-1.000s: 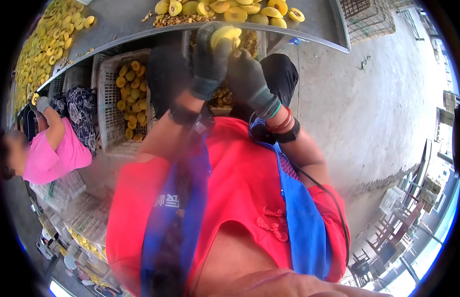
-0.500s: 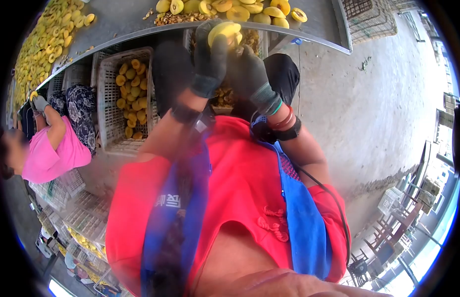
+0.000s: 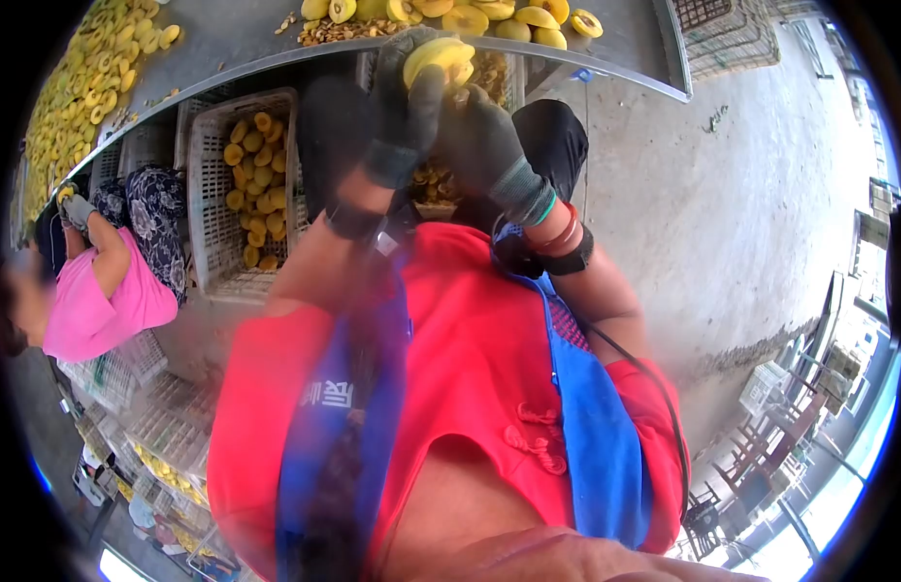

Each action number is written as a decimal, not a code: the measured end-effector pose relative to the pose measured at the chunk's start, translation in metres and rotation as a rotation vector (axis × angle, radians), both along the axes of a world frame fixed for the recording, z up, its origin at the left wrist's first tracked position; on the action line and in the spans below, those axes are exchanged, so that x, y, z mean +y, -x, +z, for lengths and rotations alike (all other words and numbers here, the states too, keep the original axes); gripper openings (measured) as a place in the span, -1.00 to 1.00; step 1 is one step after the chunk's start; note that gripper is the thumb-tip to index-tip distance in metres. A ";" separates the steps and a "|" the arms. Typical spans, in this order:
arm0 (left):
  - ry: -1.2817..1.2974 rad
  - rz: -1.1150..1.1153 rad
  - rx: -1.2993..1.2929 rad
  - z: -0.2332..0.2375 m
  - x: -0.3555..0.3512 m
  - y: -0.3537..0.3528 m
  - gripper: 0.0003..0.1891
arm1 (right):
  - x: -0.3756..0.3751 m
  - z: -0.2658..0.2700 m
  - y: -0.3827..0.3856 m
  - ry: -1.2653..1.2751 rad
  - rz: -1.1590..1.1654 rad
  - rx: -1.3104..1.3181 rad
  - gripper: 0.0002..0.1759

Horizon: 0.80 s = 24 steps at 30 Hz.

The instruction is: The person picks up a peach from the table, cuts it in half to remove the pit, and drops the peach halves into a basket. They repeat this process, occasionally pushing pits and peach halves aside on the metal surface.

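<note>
My left hand [image 3: 408, 107], in a dark grey glove, is closed around yellow fruit halves [image 3: 436, 60] just below the table's near edge. The halves are cut open and look like apricots or plums. My right hand [image 3: 484, 141], in a matching glove, has its fingers curled in close beside the fruit. Whatever its fingertips hold, if anything, is hidden. Beneath both hands, between my knees, a crate [image 3: 516, 85] holds brown bits that look like pits or scraps. On the table edge above lie more yellow halves [image 3: 465, 19] and a heap of brown pits [image 3: 348, 34].
A metal table [image 3: 227, 44] with a raised rim runs across the top, with a large fruit pile [image 3: 91, 87] at left. A plastic crate [image 3: 210, 204] of fruit halves stands left of me. A co-worker in a pink shirt [image 3: 120, 291] sits further left. Stacked crates [image 3: 727, 44] stand right.
Both hands stay together at the fruit, with small shifts of the fingers; the left hand and fruit have moved slightly up and left. The co-worker's hand has moved slightly.
</note>
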<state>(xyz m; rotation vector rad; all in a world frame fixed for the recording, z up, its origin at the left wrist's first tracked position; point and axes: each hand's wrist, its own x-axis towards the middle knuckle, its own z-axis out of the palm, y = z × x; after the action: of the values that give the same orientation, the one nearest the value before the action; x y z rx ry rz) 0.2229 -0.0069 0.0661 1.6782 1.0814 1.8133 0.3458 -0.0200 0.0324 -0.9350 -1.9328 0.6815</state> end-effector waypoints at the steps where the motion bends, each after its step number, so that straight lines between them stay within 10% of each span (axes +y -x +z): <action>1: -0.027 0.025 0.043 -0.003 0.003 0.002 -0.64 | -0.003 0.007 0.000 0.025 0.017 0.033 -0.76; 7: 0.026 0.053 0.151 -0.019 0.001 0.011 -0.59 | 0.003 0.017 -0.020 1.302 0.489 0.695 -0.83; 15: 0.027 -0.010 -0.036 -0.028 0.002 0.016 -0.64 | -0.008 0.016 -0.006 0.215 0.246 0.035 -0.77; 24: 0.190 -0.329 -0.018 -0.037 -0.001 0.030 -0.59 | -0.001 0.020 -0.017 0.871 0.441 0.020 -0.75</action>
<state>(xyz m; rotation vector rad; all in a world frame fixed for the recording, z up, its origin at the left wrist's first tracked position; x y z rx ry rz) 0.1927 -0.0079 0.0294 1.6131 0.8789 1.4688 0.3630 -0.0214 0.0529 -0.9763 -1.8299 1.8729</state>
